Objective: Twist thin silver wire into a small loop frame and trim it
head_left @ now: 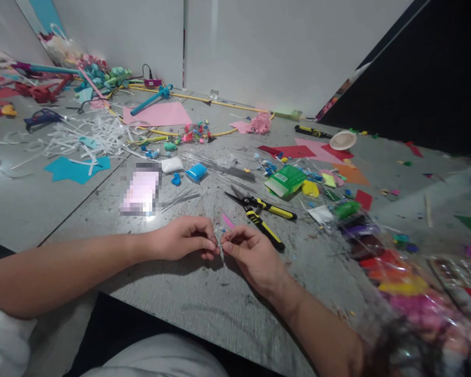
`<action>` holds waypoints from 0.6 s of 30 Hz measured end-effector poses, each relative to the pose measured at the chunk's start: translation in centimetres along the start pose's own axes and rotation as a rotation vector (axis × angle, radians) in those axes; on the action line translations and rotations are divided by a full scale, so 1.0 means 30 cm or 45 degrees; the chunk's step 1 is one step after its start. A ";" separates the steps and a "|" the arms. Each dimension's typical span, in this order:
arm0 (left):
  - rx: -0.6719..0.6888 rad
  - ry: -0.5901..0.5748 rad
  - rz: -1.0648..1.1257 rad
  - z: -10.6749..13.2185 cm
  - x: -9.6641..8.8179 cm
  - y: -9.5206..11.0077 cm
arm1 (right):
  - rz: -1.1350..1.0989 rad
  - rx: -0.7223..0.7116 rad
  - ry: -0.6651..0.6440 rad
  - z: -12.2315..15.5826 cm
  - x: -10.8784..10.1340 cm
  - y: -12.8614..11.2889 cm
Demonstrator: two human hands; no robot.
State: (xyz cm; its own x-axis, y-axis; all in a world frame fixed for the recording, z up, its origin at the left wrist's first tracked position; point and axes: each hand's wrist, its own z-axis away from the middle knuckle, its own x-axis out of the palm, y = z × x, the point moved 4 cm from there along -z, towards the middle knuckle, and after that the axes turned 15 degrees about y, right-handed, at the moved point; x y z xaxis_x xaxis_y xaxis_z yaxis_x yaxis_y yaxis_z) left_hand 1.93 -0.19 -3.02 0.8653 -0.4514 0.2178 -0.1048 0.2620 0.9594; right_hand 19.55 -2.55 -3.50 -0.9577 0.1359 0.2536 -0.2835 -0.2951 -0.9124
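The grey table spans most of the frame. From the lower left, the left forearm reaches toward the centre, its hand turned sideways with fingers curled; the right hand angles up from the lower right to meet it. Yellow-and-black-handled cutters, blades apart, lie just beyond the right hand. Above them, right of centre, a green packet bears a pale label, its print too small to read. At centre frame, both hands' thumbs and fingertips pinch a thin, wire-like piece.
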 end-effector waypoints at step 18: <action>-0.135 -0.191 0.118 0.001 0.007 0.007 | 0.079 -0.100 -0.302 -0.001 -0.003 -0.015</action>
State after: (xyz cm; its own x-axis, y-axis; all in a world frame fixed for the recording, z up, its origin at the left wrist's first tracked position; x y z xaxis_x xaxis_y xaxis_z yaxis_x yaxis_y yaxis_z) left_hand 2.07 -0.25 -2.76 0.7708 -0.5411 0.3363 -0.1218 0.3931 0.9114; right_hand 19.78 -2.39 -3.14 -0.9606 -0.1085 0.2560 -0.2279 -0.2206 -0.9484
